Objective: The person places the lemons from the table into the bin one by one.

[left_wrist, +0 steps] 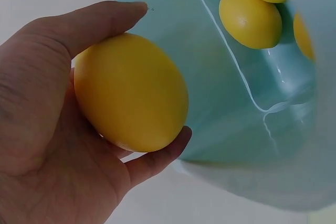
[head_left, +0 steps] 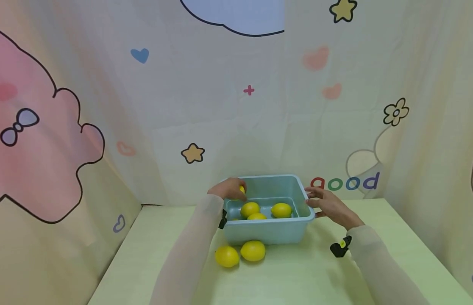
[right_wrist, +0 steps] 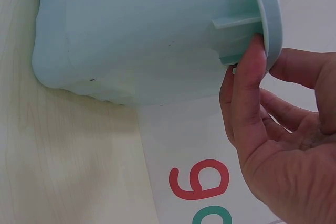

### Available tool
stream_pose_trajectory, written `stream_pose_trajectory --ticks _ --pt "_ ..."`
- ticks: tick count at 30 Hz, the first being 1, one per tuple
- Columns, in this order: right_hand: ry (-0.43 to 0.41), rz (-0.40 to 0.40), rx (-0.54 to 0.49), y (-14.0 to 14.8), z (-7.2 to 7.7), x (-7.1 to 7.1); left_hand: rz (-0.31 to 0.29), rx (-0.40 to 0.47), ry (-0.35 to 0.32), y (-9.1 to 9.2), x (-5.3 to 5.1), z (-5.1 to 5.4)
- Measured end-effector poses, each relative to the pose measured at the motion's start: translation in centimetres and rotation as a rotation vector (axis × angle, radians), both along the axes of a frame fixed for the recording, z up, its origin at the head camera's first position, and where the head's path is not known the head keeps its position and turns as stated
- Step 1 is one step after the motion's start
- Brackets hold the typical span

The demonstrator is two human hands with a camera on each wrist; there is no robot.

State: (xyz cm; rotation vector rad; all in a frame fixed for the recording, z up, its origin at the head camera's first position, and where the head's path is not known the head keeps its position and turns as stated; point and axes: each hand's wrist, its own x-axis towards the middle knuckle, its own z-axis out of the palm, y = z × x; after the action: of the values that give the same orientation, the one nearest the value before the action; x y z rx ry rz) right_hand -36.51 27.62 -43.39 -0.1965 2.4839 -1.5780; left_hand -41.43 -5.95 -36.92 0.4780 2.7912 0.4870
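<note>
A light blue plastic basin stands at the back of the table, with several yellow lemons inside, among them one lemon at the right. My left hand is over the basin's left back part and holds a lemon between thumb and fingers, above the basin's inside. With thumb and fingertips, my right hand pinches the rim at the basin's right side; the right wrist view shows the fingers under the rim.
Two more lemons lie on the table in front of the basin, one at the left and one beside it. A patterned curtain hangs right behind the basin and along both sides of the table.
</note>
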Motion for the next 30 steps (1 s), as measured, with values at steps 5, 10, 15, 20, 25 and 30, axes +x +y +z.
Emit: stream_pose_trajectory --ticks 5,10,15,20,25,30 --pt "0.002 0.005 -0.004 0.03 0.15 -0.13 -0.004 -0.010 0.009 0.07 0.15 0.08" --pt "0.004 0.003 -0.006 -0.03 0.15 -0.13 -0.012 -0.029 0.013 0.03 0.19 -0.10" --pt "0.003 -0.009 0.004 -0.13 0.28 -0.06 -0.027 -0.037 0.013 0.10 0.18 -0.30" --pt "0.002 -0.012 0.007 -0.19 0.39 -0.03 -0.018 -0.025 -0.025 0.18 0.17 -0.48" --pt "0.003 -0.011 0.001 -0.18 0.39 0.00 -0.009 -0.011 -0.047 0.27 0.13 -0.54" --pt "-0.002 -0.007 -0.002 -0.08 0.23 -0.03 -0.027 -0.024 -0.033 0.25 0.23 -0.53"
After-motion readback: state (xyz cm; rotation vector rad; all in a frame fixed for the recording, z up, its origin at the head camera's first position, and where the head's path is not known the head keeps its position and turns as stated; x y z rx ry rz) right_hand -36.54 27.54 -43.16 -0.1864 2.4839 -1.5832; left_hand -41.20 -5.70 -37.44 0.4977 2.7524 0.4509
